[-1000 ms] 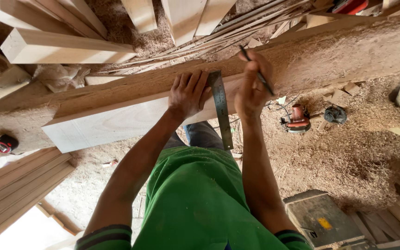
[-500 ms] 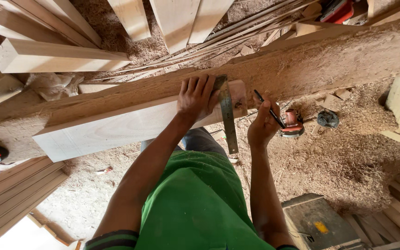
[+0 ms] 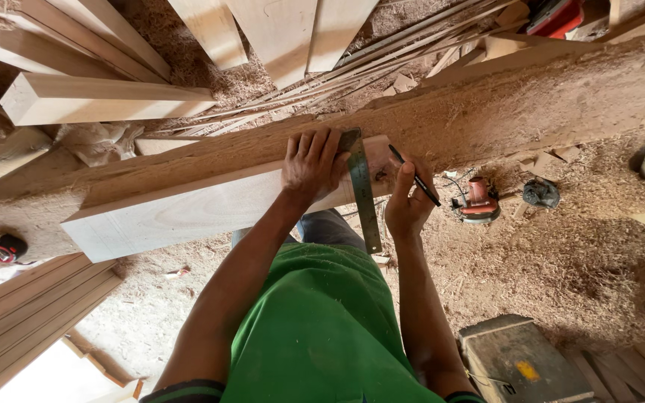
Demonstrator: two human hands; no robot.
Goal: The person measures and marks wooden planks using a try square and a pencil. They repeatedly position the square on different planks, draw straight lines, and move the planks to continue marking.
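Observation:
A pale wooden plank (image 3: 188, 209) lies on a long sawdust-covered bench (image 3: 531, 97). A metal try square (image 3: 362, 195) sits across the plank's right end, its blade hanging over the near edge. My left hand (image 3: 313, 164) presses flat on the plank and on the square's top. My right hand (image 3: 408, 201) holds a dark pencil (image 3: 414, 175) just right of the square, tip pointing at the plank's end. A green shirt fills the lower middle of the view.
Loose planks (image 3: 106, 101) and thin strips (image 3: 382, 60) lie beyond the bench. A red tape measure (image 3: 5, 248) rests at left on the sawdust floor. A red power tool (image 3: 475, 201) and a dark object (image 3: 540, 192) lie at right. A grey box (image 3: 520, 362) stands at lower right.
My right hand dropped off the bench with the pencil, then came back up beside the square. My left hand stayed on the square and plank. The view shifted left.

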